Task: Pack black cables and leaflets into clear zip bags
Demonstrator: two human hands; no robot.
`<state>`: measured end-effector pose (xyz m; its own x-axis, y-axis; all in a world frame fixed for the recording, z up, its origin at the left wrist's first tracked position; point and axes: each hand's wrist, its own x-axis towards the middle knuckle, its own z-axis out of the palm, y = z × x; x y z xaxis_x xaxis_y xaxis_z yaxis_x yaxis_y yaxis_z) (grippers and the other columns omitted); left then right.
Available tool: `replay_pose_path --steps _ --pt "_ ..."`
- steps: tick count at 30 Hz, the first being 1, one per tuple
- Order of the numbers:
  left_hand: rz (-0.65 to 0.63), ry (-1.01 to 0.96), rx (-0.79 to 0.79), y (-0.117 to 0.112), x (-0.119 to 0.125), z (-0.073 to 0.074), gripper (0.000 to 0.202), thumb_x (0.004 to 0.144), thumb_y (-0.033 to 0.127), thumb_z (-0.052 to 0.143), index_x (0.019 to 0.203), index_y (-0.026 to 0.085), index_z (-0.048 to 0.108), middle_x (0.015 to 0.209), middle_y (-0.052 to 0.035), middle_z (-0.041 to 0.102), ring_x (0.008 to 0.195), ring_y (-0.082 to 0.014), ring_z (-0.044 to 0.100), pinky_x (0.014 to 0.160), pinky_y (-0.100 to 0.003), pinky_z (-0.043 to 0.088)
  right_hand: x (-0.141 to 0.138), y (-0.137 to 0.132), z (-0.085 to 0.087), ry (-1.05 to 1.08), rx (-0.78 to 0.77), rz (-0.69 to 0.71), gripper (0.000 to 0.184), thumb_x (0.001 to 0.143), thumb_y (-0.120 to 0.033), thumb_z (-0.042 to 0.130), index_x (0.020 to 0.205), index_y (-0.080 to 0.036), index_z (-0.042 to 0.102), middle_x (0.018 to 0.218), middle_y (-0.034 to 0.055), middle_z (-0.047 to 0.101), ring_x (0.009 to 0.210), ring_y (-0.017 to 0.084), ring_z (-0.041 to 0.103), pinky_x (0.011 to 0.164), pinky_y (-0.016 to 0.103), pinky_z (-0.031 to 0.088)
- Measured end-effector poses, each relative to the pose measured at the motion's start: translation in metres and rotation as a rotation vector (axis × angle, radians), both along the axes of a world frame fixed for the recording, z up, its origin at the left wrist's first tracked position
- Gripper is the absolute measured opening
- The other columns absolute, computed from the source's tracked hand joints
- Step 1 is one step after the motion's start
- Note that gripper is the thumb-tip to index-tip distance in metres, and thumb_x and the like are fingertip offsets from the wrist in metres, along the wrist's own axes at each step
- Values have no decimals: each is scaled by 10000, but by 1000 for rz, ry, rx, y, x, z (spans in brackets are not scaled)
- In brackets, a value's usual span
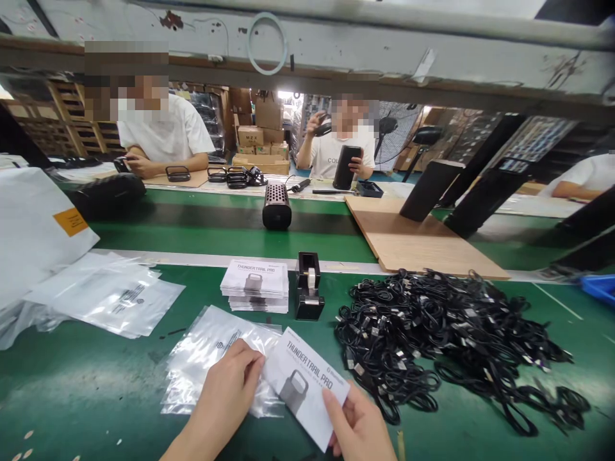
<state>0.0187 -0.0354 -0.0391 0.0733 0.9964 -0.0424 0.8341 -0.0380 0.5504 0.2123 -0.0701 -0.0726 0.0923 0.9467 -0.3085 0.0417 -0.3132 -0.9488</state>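
My right hand [359, 429] pinches the lower corner of a white "Thunder Trail Pro" booklet [303, 384], thumb on top. My left hand [229, 392] has its fingers closed on the booklet's left edge, over a small pile of clear plastic bags [202, 355] lying on the green bench. Just beyond stands a stack of the same booklets [256, 284], with a black tape dispenser [308, 285] beside it on the right. A big heap of black cables [432, 333] lies to the right of my hands.
More clear bags [110, 294] and a large white bag [33, 224] sit at left. A black speaker [277, 206] stands on the belt. A wooden board [413, 243] carries dark upright units. Across the belt, two people handle black parts. A blue bin [600, 286] shows at right.
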Motion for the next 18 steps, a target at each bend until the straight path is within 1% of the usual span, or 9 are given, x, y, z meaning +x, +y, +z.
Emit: replay_pose_path --steps 2,4,5,7,8,10,12,14,18 --pt "8 -13 10 -1 0 -1 299 856 324 353 700 218 586 751 -2 549 616 -145 569 579 -265 445 2 -3 -3 34 -19 125 499 657 -608 569 757 -122 614 532 46 607 394 120 480 365 212 366" --pt "13 -30 18 -2 -1 -1 286 850 339 364 713 225 588 753 5 556 594 -137 567 565 -254 448 2 -4 -1 110 -34 154 519 633 -609 594 793 -116 623 590 68 639 468 149 542 444 238 429" --pt "14 -35 23 -3 -1 -2 284 848 344 368 713 227 588 750 7 558 588 -134 567 561 -250 449 2 -3 1 135 -38 122 536 626 -610 599 831 -116 624 635 80 654 494 159 557 464 247 443" --pt "12 -33 26 -4 -2 -2 287 846 353 372 705 227 589 734 8 554 581 -134 565 557 -247 450 -1 -1 8 135 -13 1 545 638 -607 588 890 -125 618 710 90 668 523 169 567 462 250 447" --pt "8 -30 25 -4 -3 -2 292 846 355 370 704 227 590 726 8 551 578 -135 563 554 -247 449 -2 0 11 109 20 -59 526 654 -600 578 890 -132 619 729 89 668 539 173 569 463 248 448" --pt "-2 -29 23 -4 -3 -2 301 850 356 360 707 227 592 717 8 549 573 -137 560 550 -248 448 -3 1 14 26 90 -125 466 677 -578 568 839 -145 630 712 78 661 577 179 570 501 246 459" --pt "-7 -29 23 -4 -3 -2 315 853 355 348 696 227 589 708 7 547 567 -138 557 546 -247 446 -1 -1 13 -92 127 -150 422 684 -569 568 753 -158 634 622 54 635 562 171 554 521 236 461" --pt "-6 -25 18 -3 -3 -1 323 852 352 347 671 225 583 699 7 545 574 -140 557 547 -245 441 2 -4 10 -170 134 -146 412 680 -577 566 681 -169 626 525 27 587 512 155 524 489 219 442" --pt "-6 -25 -16 -1 -2 1 339 852 352 346 643 217 576 697 6 536 584 -138 555 555 -247 428 8 -8 6 -199 139 -172 417 682 -586 558 662 -173 617 443 -7 519 440 132 472 432 206 397"
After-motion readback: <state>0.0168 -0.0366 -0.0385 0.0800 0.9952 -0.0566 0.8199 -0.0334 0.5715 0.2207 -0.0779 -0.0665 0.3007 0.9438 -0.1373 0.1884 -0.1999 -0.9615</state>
